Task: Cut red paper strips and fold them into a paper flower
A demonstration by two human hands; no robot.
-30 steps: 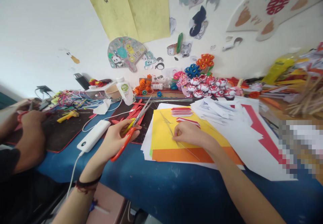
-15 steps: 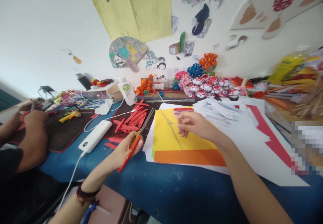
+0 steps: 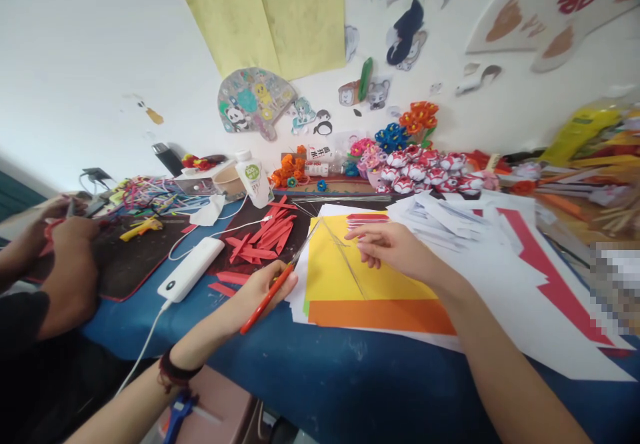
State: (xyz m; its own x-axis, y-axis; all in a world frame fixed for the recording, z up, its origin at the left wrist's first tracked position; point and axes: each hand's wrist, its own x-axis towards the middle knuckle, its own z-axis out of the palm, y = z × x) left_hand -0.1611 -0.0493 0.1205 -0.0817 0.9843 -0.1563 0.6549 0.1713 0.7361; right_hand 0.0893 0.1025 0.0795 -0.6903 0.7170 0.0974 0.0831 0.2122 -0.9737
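Fingers of my left hand (image 3: 263,292) are wrapped round the orange-handled scissors (image 3: 270,296), whose blades reach up toward the left edge of the yellow paper (image 3: 325,264). My right hand (image 3: 385,241) hovers over that paper with fingers apart and nothing visible between them. Thin wires (image 3: 345,261) lie across the yellow sheet below it. Orange paper (image 3: 380,316) shows along the stack's front edge. Small red strips (image 3: 367,219) rest at its top edge. Left of the stack is a pile of red paper pieces (image 3: 265,234).
A white power bank (image 3: 193,267) with a cable lies left of my left hand. Another person's hands (image 3: 70,224) work at the far left. White sheets (image 3: 480,284) spread to the right. Behind stand a white bottle (image 3: 254,177) and red-white paper flowers (image 3: 425,169).
The scissors have shifted slightly right with my left hand, their blades now nearer the yellow paper. The fingers of my right hand have spread and extended leftward.
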